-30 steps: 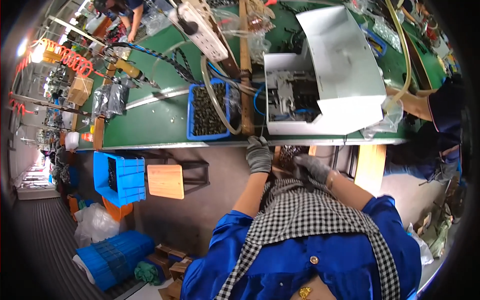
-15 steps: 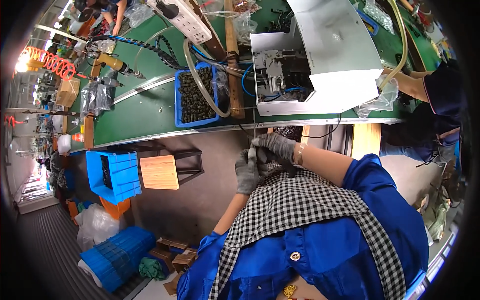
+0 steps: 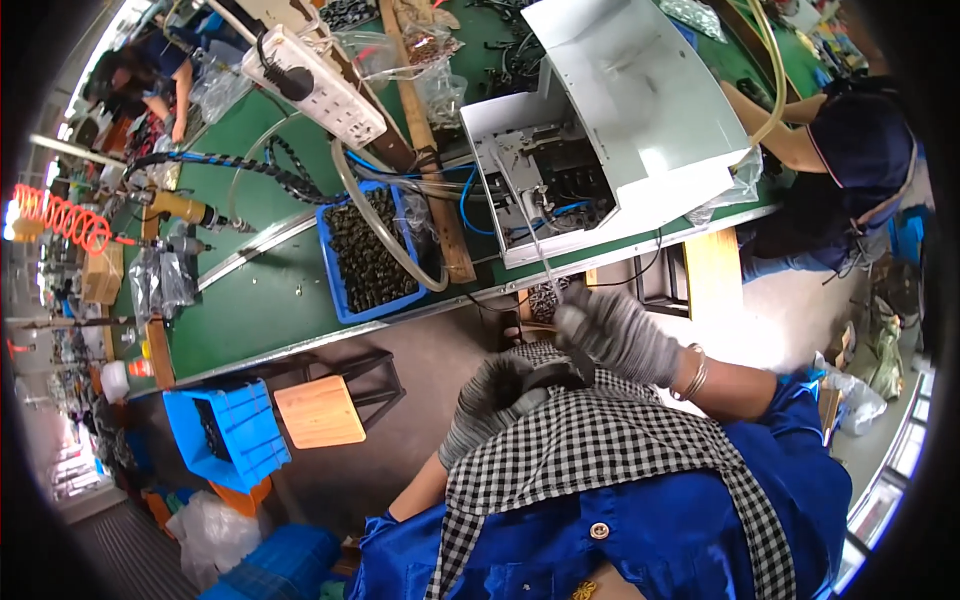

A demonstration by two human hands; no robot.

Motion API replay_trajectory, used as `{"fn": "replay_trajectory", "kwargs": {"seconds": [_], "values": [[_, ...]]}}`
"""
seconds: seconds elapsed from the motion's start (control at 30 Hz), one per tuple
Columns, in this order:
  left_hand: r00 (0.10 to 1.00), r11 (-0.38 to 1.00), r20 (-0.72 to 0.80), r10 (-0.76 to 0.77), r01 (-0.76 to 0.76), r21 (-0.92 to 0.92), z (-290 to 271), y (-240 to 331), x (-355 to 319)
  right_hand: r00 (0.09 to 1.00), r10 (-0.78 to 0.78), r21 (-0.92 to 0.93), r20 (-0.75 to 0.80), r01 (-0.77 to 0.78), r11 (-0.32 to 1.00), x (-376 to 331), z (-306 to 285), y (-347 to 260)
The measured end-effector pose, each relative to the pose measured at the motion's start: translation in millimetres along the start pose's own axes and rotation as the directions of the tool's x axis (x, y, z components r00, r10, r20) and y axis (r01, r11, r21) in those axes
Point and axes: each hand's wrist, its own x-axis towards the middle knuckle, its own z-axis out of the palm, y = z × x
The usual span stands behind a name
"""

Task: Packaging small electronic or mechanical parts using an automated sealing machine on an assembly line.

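My right hand (image 3: pixel 625 338), in a grey knit glove, is closed around the lower end of a thin metal rod (image 3: pixel 541 250). The rod points up and away, its far end over the open front of a white metal box-shaped machine (image 3: pixel 650 180). My left hand (image 3: pixel 485 408), gloved in grey too, curls around a dark black part (image 3: pixel 553 376) held low against my checked apron (image 3: pixel 600 440). The left fingers partly cover this part, so its exact kind is unclear. Inside the machine sit metal and black mechanisms with blue air tubes.
A blue bin of small dark parts (image 3: pixel 375 255) stands on the green workbench (image 3: pixel 255 325). A power strip (image 3: pixel 330 95) and a hanging yellow power driver (image 3: pixel 185 207) are beyond. Below are a wooden stool (image 3: pixel 320 412) and a blue crate (image 3: pixel 240 435). A co-worker (image 3: pixel 860 150) stands at right.
Both hands have come nearer to me and moved apart, the right one rightward. The rod now leans, where it stood nearly straight. My view has turned and shifted somewhat.
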Motion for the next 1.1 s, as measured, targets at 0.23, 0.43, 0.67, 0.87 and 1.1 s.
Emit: {"fn": "replay_trajectory", "kwargs": {"seconds": [0.23,0.43,0.67,0.87,1.1], "values": [[0.999,0.991,-0.034,0.029,-0.033,-0.132,-11.3,34.5,67.5,0.946,0.238,0.198,-0.222,-0.196,0.961,12.3,-32.3,-13.8],[0.997,0.988,0.057,0.045,-0.036,-0.148,-21.7,33.0,92.7,0.904,0.323,0.175,-0.280,-0.283,0.943,40.6,-26.5,-15.4],[0.998,0.996,0.063,0.025,-0.019,-0.093,-32.5,19.1,97.3,0.888,0.371,0.176,-0.271,-0.333,0.926,60.7,-30.0,-7.7],[1.000,0.995,0.024,0.006,-0.003,-0.102,-32.7,18.6,100.1,0.877,0.474,0.776,-0.080,-0.244,0.582,72.8,-27.9,-1.6],[1.000,0.995,0.013,-0.006,0.008,-0.100,-29.7,18.9,106.3,0.915,0.401,0.973,0.052,-0.136,0.186,88.4,-20.0,11.7]]}}
